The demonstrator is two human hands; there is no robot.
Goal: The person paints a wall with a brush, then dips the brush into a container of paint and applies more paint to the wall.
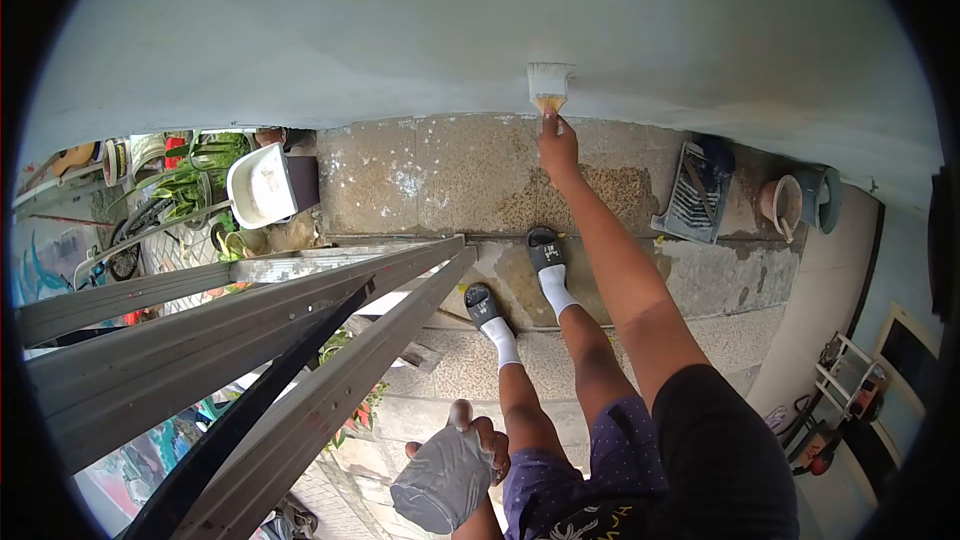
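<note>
The right hand (558,148) is pinching the light paintbrush (549,86) by its stiff handle at twelve o'clock, soft bristles on the wall (400,20), while the left hand's (480,440) fingers are wrapping a cup (442,480).

White-bristled paintbrush (549,87) pressed against wall; grey cup (443,480) tilted.

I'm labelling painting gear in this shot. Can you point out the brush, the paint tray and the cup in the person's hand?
brush (550,80): head view, on the white bristles at the wall.
paint tray (690,202): head view, on its ribbed slope.
cup (442,480): head view, on its grey side.
</note>
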